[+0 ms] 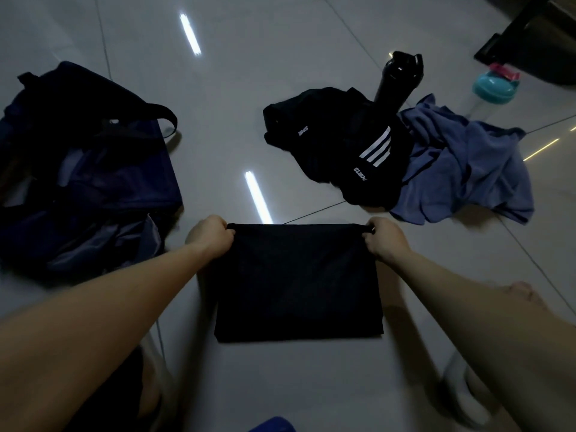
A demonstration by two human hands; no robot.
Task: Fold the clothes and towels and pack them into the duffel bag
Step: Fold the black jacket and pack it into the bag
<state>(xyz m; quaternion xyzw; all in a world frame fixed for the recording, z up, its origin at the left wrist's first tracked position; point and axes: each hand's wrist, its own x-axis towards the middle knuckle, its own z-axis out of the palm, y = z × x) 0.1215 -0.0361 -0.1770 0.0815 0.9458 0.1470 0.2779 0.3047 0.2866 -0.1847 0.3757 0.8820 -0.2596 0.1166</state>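
Black folded garment point(297, 282) lies flat on the tiled floor point(280, 385) at centre, its far edge gripped at both corners. The left hand point(212, 236) curls round the 11 o'clock corner and the right hand point(385, 238) round the 1 o'clock corner. The navy duffel bag point(93, 182) slumps at 9 o'clock, while black sportswear point(339, 145) and a blue towel point(467, 169) lie heaped at 1 to 2 o'clock.

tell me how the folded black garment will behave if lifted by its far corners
Probably floppy: the folded black garment, flat cloth pinched at its far corners by the left hand and right hand, may sag and unfold. Thin, so likely light. It should slide easily on the glossy floor tiles.
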